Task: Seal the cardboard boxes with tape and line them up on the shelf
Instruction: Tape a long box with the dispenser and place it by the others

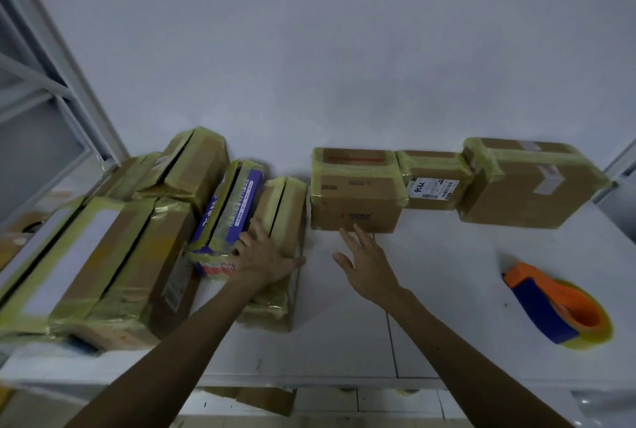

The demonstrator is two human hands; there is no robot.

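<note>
Three taped cardboard boxes stand in a row against the wall: a middle box [356, 193], a labelled box [435, 179] and a larger right box [526, 183]. Left of them lies a long flat taped box [280, 221], and my left hand [263, 255] rests flat on it, fingers spread. A purple printed box [229, 210] leans beside it. My right hand [364, 259] hovers open just in front of the middle box, holding nothing. An orange and blue tape dispenser [554, 303] with yellowish tape lies on the shelf at the right.
More taped boxes are piled at the left, including a big one [103, 266] and a tilted one [196, 166]. The white shelf surface [430, 255] ends at a front edge near me. A metal shelf frame [51, 66] rises at the left.
</note>
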